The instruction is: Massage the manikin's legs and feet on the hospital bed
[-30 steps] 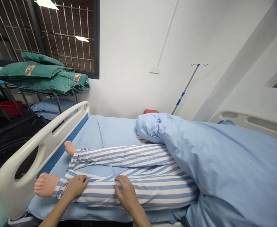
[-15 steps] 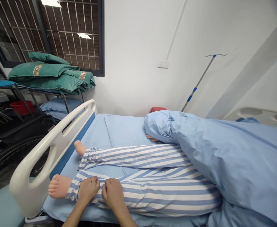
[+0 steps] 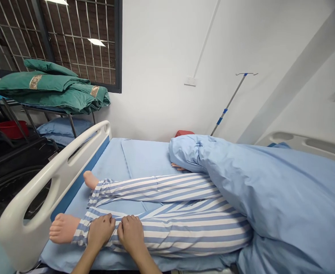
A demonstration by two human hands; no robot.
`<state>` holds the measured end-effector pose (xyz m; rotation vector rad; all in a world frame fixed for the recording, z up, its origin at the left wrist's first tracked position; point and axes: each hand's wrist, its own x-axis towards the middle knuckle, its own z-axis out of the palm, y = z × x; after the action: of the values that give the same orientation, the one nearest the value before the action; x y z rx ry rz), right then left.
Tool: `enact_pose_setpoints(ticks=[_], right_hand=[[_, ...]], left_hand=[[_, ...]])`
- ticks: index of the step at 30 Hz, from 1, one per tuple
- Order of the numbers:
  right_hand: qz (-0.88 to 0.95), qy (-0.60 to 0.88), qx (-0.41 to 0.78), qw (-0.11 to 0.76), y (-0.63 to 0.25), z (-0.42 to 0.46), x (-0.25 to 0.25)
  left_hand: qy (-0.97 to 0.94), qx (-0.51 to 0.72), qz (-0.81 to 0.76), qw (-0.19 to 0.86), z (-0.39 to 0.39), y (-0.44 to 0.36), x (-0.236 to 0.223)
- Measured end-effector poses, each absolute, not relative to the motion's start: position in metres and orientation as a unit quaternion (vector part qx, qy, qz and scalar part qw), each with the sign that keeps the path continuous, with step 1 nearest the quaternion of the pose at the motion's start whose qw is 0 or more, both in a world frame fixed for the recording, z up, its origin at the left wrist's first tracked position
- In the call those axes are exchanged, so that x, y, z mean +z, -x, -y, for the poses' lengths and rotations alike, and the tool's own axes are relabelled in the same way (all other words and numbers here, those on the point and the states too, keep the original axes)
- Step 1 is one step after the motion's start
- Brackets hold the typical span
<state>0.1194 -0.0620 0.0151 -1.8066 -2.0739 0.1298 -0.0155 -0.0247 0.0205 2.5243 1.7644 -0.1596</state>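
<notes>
Trousers (image 3: 196, 232) with blue and white stripes lie along the bed (image 3: 144, 156), cuffs and two bare feet (image 3: 64, 228) towards the footboard (image 3: 27, 224). Left hand (image 3: 101, 229) rests on the near trouser leg, closer to the footboard; right hand (image 3: 131, 231) rests just beside it, farther from the footboard. Fingers of both curl over the cloth; whether either grip is clamped, I cannot tell. Blue quilt (image 3: 264, 190) covers the end away from the footboard.
</notes>
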Motion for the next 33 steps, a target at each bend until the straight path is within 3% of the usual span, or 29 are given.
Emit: enact_pose_setpoints(ticks=[14, 33], right_hand=[[0.704, 0.642, 0.166, 0.256, -0.131, 0.059, 0.023], [0.710, 0.609, 0.210, 0.285, -0.139, 0.058, 0.023]], left_hand=[[-0.805, -0.121, -0.580, -0.018, 0.022, 0.013, 0.016], [-0.803, -0.144, -0.577, -0.042, 0.025, 0.008, 0.023]])
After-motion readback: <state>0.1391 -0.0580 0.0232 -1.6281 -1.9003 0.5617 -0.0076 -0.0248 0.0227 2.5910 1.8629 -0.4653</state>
